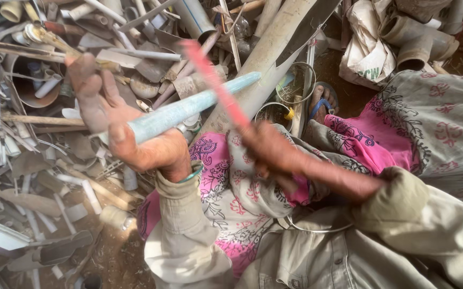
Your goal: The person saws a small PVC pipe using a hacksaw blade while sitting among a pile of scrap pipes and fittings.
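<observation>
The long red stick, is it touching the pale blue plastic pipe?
Cannot tell. In the head view the blurred red stick, held by the right hand, crosses the pale blue pipe gripped by the left hand; no contact or gap shows plainly.

The left hand point(130, 134) sits in the middle left of the frame, around a pipe point(188, 107). The right hand point(271, 150) is just right of it, with a stick point(215, 83) crossing over the pipe. A scrap pile point(33, 160) fills the left side.

The left hand point(127, 131) grips a pale blue pipe point(188, 107), which juts past its fingers point(90, 80). The right hand point(269, 150) holds a red stick point(213, 83) crossing the pipe just beyond those fingers.
</observation>
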